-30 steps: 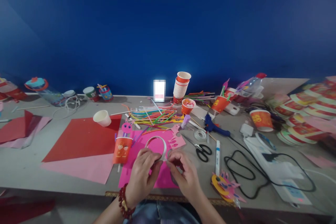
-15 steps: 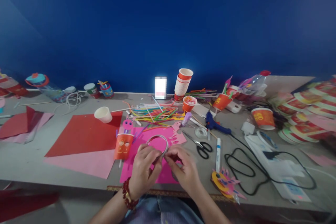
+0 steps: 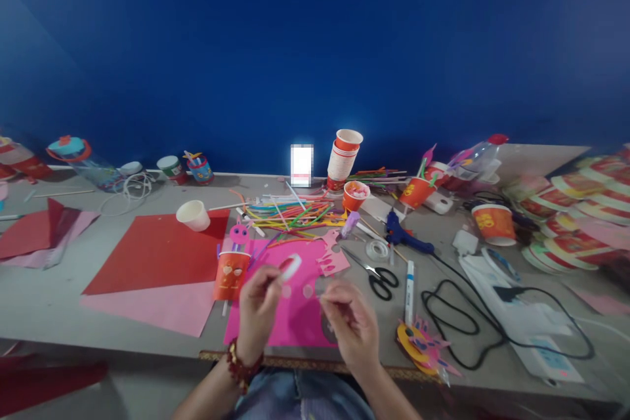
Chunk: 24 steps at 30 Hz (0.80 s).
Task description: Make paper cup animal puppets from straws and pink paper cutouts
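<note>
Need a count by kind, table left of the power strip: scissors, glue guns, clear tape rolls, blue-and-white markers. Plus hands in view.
Scissors: 1
Glue gun: 1
Clear tape roll: 1
Blue-and-white marker: 1
Hands: 2, left hand and right hand
Total: 6
White ring in the left hand not counted; can't tell if it's tape.

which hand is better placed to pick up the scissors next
Probably the right: the right hand is nearer the black-handled scissors, while the left hand is farther off and holds a white ring.
</note>
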Motion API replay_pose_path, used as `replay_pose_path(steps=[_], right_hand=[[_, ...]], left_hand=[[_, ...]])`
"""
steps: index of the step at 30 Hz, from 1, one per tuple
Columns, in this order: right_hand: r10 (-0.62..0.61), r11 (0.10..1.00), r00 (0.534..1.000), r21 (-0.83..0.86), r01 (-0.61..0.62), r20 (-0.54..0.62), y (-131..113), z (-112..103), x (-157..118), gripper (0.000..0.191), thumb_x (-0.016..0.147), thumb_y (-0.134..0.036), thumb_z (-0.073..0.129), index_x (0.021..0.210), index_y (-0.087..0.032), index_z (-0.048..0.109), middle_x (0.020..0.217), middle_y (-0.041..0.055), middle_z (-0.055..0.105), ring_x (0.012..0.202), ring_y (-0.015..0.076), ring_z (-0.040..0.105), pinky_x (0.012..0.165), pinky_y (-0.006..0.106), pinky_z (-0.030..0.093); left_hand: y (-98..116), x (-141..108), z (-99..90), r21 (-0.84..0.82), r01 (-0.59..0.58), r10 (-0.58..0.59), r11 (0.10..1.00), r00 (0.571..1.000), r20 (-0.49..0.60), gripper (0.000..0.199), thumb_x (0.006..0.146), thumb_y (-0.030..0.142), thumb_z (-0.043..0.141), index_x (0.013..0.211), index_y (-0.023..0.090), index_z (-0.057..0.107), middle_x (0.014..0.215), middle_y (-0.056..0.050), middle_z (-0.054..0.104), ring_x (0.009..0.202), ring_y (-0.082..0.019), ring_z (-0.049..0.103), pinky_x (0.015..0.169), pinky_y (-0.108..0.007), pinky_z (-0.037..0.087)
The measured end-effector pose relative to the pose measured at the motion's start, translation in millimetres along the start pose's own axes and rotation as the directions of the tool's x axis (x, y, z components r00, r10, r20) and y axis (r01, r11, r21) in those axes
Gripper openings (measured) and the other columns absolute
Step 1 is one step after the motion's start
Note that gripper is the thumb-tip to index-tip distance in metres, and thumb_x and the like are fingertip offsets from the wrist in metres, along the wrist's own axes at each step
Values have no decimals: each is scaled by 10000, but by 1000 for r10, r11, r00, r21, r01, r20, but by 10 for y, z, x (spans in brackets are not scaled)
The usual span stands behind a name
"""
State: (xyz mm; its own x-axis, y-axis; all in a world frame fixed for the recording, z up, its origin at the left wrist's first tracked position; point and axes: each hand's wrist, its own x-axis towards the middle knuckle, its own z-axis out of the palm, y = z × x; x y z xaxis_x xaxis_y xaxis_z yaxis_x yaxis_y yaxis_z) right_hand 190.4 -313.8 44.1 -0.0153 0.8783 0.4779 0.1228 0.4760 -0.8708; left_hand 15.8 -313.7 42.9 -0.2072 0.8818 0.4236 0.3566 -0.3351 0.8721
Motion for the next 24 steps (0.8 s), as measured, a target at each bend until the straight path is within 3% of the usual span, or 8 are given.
replay_pose_path(steps=[2,4,5,7,9,15,24], right_hand=[[92,995,993,-49,-88,71,80,-100,53,103,930,-230,595,840,-228,645,822,38,669,805,197,632,741,310,495],[176,978,957,-151,-143,231,193,-176,121,122,899,-267,641,789,-220,666,834,43,700,838,213,639,784,334,489],[200,969,938,-200,-146,282,252,-194,151,129,886,-278,657,774,-216,675,853,46,710,866,220,638,809,345,482],[218,953,922,-272,-130,321,351,-186,193,135,871,-278,674,755,-208,676,865,47,714,881,222,627,822,349,470],[213,943,917,-318,-102,337,411,-133,209,112,867,-239,671,761,-204,666,861,41,707,881,216,611,825,345,454],[225,911,897,-409,-55,380,468,8,180,125,831,-102,666,756,-194,629,822,22,675,852,204,575,787,318,427],[196,865,900,-501,28,389,526,44,121,195,817,-11,608,779,-202,601,854,37,658,871,224,563,792,333,441]], left_hand=[[-56,-10,-89,40,9,-7,999,998,-61,81,936,161,493,917,206,557,756,2,587,650,-140,570,590,-244,482],[-104,-66,-188,110,-123,121,986,992,28,89,922,133,521,945,210,562,825,-18,620,755,-165,615,718,-299,524],[-128,-109,-234,135,-239,226,962,969,105,113,909,110,532,945,211,567,845,-23,638,798,-176,630,795,-338,527],[-183,-203,-310,167,-445,399,880,882,249,171,888,67,537,968,212,581,863,-27,672,835,-186,651,910,-397,505],[-247,-278,-364,222,-516,437,828,840,321,207,889,56,531,1019,206,588,886,-38,700,854,-193,667,947,-414,496],[-376,-323,-412,365,-436,345,823,893,288,172,919,100,522,1046,200,581,922,-58,717,926,-225,674,914,-426,524],[-328,-278,-353,335,-423,346,842,900,265,153,925,105,533,1031,203,583,907,-57,713,910,-217,680,906,-409,539]])
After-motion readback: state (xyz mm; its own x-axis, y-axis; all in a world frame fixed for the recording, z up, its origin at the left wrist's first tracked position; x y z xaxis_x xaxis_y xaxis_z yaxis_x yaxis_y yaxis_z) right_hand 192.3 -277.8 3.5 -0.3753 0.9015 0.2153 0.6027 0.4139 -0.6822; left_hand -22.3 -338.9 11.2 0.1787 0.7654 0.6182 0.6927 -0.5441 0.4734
